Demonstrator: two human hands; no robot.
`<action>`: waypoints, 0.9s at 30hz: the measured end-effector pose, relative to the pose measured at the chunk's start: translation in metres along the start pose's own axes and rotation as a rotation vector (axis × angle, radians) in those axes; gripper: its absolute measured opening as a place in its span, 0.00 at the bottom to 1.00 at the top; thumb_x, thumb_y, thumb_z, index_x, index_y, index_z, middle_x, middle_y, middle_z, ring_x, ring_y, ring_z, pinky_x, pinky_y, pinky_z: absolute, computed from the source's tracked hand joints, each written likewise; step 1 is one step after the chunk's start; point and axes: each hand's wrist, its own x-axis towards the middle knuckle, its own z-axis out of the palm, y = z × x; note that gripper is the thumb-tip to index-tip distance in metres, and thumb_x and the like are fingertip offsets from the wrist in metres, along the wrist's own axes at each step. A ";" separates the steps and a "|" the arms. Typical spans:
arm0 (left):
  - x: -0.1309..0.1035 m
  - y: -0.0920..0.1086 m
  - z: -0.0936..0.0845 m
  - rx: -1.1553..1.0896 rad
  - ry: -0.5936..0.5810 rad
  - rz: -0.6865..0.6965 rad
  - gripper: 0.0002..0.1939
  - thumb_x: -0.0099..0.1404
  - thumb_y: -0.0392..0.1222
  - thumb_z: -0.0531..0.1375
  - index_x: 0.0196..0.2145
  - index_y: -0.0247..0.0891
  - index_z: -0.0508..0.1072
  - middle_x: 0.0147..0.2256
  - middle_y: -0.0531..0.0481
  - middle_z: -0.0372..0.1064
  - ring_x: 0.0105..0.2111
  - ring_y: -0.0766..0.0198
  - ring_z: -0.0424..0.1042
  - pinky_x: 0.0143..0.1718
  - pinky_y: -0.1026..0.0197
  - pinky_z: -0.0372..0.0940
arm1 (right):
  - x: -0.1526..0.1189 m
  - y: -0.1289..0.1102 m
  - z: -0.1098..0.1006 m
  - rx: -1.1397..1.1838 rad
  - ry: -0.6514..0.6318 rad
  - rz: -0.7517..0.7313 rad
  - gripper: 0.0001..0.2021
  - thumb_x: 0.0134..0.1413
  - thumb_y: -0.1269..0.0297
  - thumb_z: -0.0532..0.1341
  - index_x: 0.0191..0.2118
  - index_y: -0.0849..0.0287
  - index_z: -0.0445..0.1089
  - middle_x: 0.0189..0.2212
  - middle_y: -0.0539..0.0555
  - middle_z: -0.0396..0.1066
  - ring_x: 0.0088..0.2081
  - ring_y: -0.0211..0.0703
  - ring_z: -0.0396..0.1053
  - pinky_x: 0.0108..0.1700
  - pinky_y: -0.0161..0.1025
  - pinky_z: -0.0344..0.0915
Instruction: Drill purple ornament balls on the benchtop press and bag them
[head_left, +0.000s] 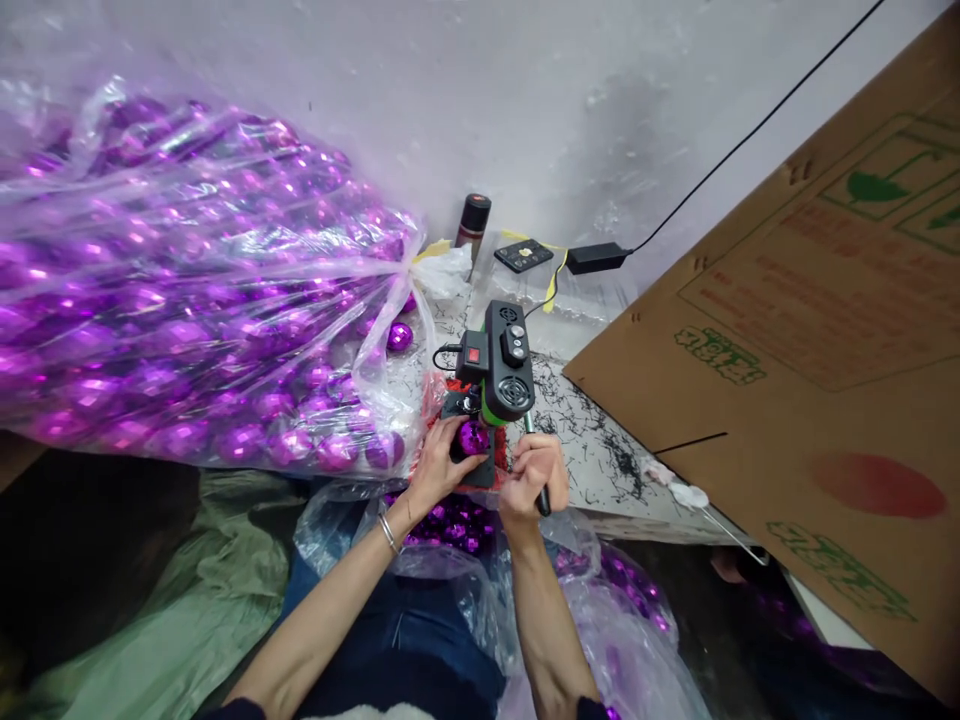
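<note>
Under the head of a small black bench drill press point(510, 355) sits a shiny purple ball point(472, 437). My left hand point(439, 462) holds that ball between thumb and fingers, on the black base of the machine. Wrapped round the lever handle point(544, 500) on the machine's right side is my right hand point(536, 475), closed in a fist. The drill's tip, where it meets the ball, is hidden by the machine head. Red material point(501, 455) lies around the base.
A large clear bag point(187, 300) of purple balls fills the left. Behind the machine are a spray can point(472, 225), a black control panel point(523, 255) and a power adapter point(598, 258). A cardboard box point(787, 400) leans at right. Dark shavings point(607, 440) litter the table. Another bag of balls point(454, 522) lies below its edge.
</note>
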 end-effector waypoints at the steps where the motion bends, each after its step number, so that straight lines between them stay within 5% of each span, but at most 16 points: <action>1: 0.001 0.000 0.000 0.000 0.001 0.006 0.32 0.67 0.47 0.76 0.64 0.41 0.73 0.60 0.37 0.79 0.62 0.43 0.79 0.64 0.39 0.74 | 0.007 -0.005 -0.001 -0.011 -0.019 0.035 0.20 0.79 0.67 0.52 0.28 0.52 0.61 0.25 0.45 0.63 0.27 0.38 0.66 0.31 0.40 0.60; 7: 0.001 0.001 -0.004 0.036 -0.015 0.018 0.32 0.68 0.47 0.75 0.66 0.43 0.72 0.60 0.38 0.78 0.62 0.41 0.79 0.65 0.37 0.74 | 0.029 -0.024 -0.005 -0.041 -0.066 0.200 0.22 0.80 0.61 0.54 0.27 0.52 0.62 0.23 0.46 0.63 0.28 0.40 0.68 0.33 0.42 0.64; 12: -0.048 0.008 -0.022 0.166 -0.113 0.207 0.32 0.71 0.44 0.72 0.70 0.46 0.71 0.63 0.36 0.76 0.65 0.40 0.77 0.69 0.33 0.71 | 0.024 -0.021 -0.011 -0.027 -0.117 0.171 0.22 0.79 0.60 0.54 0.27 0.52 0.64 0.24 0.47 0.65 0.30 0.40 0.69 0.34 0.42 0.65; 16: -0.073 0.018 -0.051 0.225 -0.175 0.377 0.34 0.70 0.56 0.72 0.68 0.45 0.73 0.65 0.34 0.74 0.65 0.38 0.75 0.70 0.32 0.70 | 0.018 -0.018 -0.013 -0.007 -0.150 0.115 0.21 0.79 0.64 0.53 0.28 0.52 0.64 0.26 0.48 0.68 0.30 0.40 0.69 0.33 0.41 0.62; 19: -0.030 0.021 -0.073 0.250 -0.094 0.315 0.16 0.80 0.47 0.60 0.60 0.42 0.77 0.64 0.35 0.75 0.65 0.43 0.75 0.70 0.38 0.70 | 0.017 -0.017 -0.011 -0.001 -0.119 0.074 0.20 0.78 0.66 0.54 0.28 0.52 0.64 0.25 0.47 0.67 0.29 0.40 0.69 0.33 0.41 0.62; 23: 0.094 0.010 -0.092 0.467 0.016 -0.013 0.24 0.76 0.28 0.48 0.62 0.33 0.74 0.63 0.30 0.74 0.66 0.43 0.73 0.71 0.37 0.67 | 0.017 -0.018 -0.009 0.009 -0.113 0.060 0.20 0.78 0.68 0.53 0.28 0.53 0.63 0.25 0.47 0.66 0.29 0.40 0.69 0.33 0.40 0.63; 27: 0.186 -0.007 -0.100 0.706 -0.117 -0.312 0.25 0.69 0.26 0.55 0.62 0.27 0.72 0.61 0.22 0.73 0.64 0.34 0.74 0.66 0.35 0.69 | 0.017 -0.019 -0.009 0.009 -0.123 0.037 0.19 0.78 0.69 0.53 0.29 0.52 0.63 0.26 0.46 0.66 0.30 0.39 0.69 0.33 0.40 0.60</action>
